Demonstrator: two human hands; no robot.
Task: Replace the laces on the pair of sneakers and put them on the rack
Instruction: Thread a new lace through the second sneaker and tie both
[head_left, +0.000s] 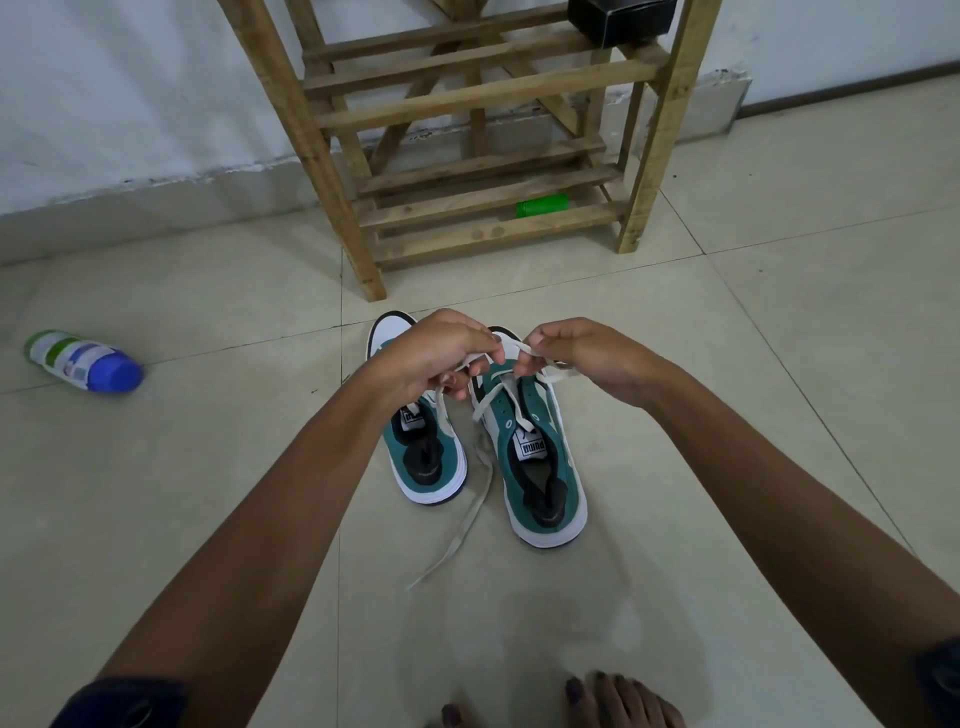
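With both hands, left (441, 353) and right (582, 358), pinching the lace (511, 397) above the right sneaker (540, 467) on the floor, keep both ends even and tension gentle while threading.

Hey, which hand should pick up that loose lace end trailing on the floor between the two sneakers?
Probably the left hand. The lace trails down toward the left side, in the gap beside the left sneaker, nearer that forearm. The right hand pinches lace over the right sneaker, farther away.

Sneakers (483, 441), bottle (83, 361) on tiled floor (208, 467)
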